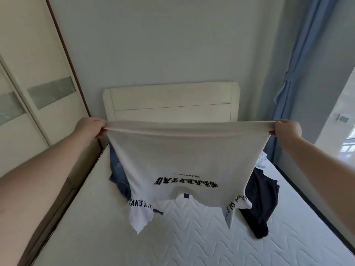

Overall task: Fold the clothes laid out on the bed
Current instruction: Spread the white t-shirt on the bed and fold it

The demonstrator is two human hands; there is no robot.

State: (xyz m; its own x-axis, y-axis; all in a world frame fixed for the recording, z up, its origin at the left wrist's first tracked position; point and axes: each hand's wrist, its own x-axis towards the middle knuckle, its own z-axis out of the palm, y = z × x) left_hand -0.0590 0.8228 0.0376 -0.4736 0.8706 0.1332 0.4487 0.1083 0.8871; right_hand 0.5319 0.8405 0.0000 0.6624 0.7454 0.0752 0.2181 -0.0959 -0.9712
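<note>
White T-shirt (184,162) upside down — black lettering, hem taut.

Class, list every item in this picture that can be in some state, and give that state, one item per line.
White T-shirt: held up by its hem, upside down, unfolded.
Left hand: grips one hem corner.
Right hand: grips the other hem corner.
Dark garment: crumpled on the mattress, unfolded.
Blue garment: crumpled, partly hidden.
Curtain: tied back.
Wardrobe door: closed.

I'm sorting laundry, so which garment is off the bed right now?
The white printed T-shirt, held up by its hem in both hands; the blue garment and black garment lie on the mattress.
</note>
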